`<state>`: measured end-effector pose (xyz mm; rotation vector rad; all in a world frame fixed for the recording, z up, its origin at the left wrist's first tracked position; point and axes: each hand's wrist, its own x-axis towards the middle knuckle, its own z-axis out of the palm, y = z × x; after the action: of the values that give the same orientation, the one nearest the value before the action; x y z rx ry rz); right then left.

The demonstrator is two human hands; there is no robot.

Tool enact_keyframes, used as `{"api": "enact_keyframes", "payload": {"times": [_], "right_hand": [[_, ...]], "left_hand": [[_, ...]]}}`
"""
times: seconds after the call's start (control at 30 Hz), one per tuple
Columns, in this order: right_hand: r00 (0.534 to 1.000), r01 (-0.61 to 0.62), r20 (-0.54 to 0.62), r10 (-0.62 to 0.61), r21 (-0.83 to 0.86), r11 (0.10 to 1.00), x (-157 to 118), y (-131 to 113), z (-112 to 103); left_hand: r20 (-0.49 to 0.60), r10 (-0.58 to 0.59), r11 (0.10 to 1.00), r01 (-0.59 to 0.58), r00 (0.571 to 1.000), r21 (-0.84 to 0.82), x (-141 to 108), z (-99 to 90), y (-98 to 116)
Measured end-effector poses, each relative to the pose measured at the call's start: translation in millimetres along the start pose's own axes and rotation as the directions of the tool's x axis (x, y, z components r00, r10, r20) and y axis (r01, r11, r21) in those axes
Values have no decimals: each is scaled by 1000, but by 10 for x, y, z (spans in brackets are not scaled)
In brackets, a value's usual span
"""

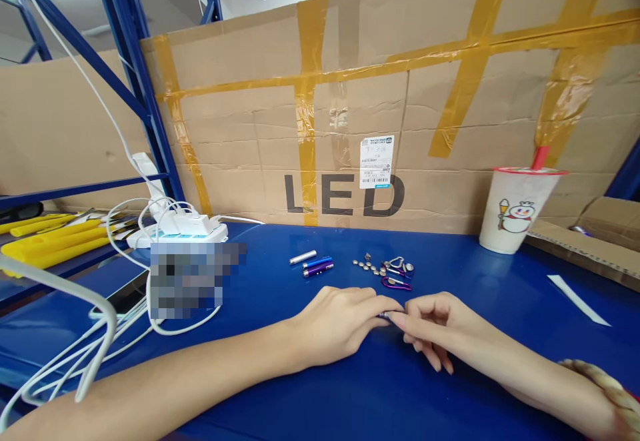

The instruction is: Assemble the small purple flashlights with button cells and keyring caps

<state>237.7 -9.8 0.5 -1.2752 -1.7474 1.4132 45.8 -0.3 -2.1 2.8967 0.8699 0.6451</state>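
My left hand [345, 324] is closed around a small dark metallic piece [384, 315], low over the blue table. The fingertips of my right hand [435, 324] pinch at the same piece from the right, so both hands meet there. Most of the piece is hidden by the fingers. Behind my hands lie a silver tube [303, 257], a blue tube [317, 263] and a purple tube [318, 270]. Several small round button cells [367, 267] are scattered to their right, beside carabiner clips [397, 283], one of them purple.
A cup with a red straw [517, 211] stands at the back right, near a white strip [577, 299]. On the left are a power strip [187, 224], white cables, a phone [131, 293] and yellow-handled tools [60, 237]. A large cardboard box [240, 134] rises behind the table.
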Motion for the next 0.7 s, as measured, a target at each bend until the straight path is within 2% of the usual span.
{"api": "enact_keyframes", "payload": {"times": [0.17,0.43,0.7], "right_hand": [[999,24,-33,-23,34,999,32,21,-15],[971,92,-225,-82,34,995,68,1,-93],[972,91,-213,-101,-57,994,52,39,-106]], "left_hand": [[-7,-81,992,80,997,-96,9,-18,14],[-60,-127,990,122,990,-75,20,6,19],[-54,-153,987,150,987,-66,14,-1,20]]}}
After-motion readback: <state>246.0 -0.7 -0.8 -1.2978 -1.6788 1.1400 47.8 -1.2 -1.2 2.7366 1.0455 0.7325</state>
